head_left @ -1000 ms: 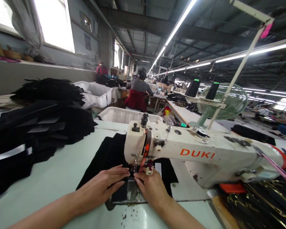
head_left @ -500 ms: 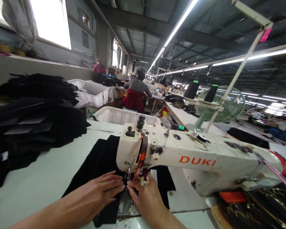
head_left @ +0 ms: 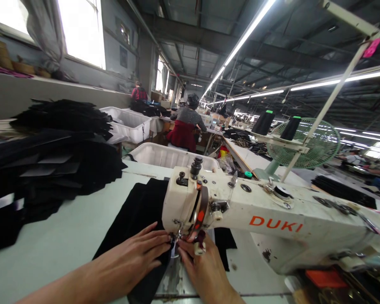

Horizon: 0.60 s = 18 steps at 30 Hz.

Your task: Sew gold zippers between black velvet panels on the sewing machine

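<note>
A white sewing machine point(head_left: 240, 211) marked DUKI stands over the pale work table point(head_left: 66, 236). Black fabric point(head_left: 136, 211) lies under its head and spreads to both sides of the needle area. My left hand point(head_left: 139, 257) rests flat on the fabric left of the presser foot, fingers stretched out toward it. Just right of the foot, my right hand point(head_left: 202, 261) has its thumb and forefinger bent together close to the needle; whatever is between them is too small to make out, and the machine head partly covers the fingers.
Piles of black pieces point(head_left: 57, 160) lie at the left. White bins point(head_left: 174, 156) stand behind the table. A person point(head_left: 185, 122) sits beyond them. Thread cones point(head_left: 262, 122) and a green fan point(head_left: 319, 143) are at the right.
The whole view has shifted, so the machine appears farther right. The fabric's near part below the hands has changed shape, and a pale loop or piece now shows at the needle.
</note>
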### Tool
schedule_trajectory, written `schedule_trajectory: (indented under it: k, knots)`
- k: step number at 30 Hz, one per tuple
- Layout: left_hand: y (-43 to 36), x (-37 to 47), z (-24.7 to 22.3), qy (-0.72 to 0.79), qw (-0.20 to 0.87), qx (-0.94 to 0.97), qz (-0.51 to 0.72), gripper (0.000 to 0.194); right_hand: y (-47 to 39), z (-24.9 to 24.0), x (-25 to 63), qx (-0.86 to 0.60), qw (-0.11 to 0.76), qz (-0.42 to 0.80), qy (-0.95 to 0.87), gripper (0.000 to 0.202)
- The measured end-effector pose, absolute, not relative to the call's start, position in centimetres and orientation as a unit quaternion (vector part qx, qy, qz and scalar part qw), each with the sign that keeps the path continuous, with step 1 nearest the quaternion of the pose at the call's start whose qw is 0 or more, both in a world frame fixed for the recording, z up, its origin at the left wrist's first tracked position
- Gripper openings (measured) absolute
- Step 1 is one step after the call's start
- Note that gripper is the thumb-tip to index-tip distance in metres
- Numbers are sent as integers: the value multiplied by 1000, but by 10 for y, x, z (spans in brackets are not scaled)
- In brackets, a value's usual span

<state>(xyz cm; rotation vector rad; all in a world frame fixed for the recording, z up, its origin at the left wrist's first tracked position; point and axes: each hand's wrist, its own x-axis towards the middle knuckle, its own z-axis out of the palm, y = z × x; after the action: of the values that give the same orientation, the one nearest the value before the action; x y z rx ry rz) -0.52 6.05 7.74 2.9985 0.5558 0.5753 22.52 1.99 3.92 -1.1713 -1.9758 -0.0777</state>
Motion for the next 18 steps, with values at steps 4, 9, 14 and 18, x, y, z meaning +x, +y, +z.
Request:
schedule_trajectory:
  k: [4,9,14,18]
  knots:
    - [61,-3,81,187,37,967,169,38,21,38,226,-476,393,-30,-786,25]
    - [57,-2,84,210,91,960,162,33,23,29,237,-478,342,-29,-809,28]
    - [53,-4,78,236,108,945,201,29,29,13,265,-441,295,-80,-844,29]
    - [60,-9,71,285,98,924,235,19,35,12,280,-461,258,-80,-845,38]
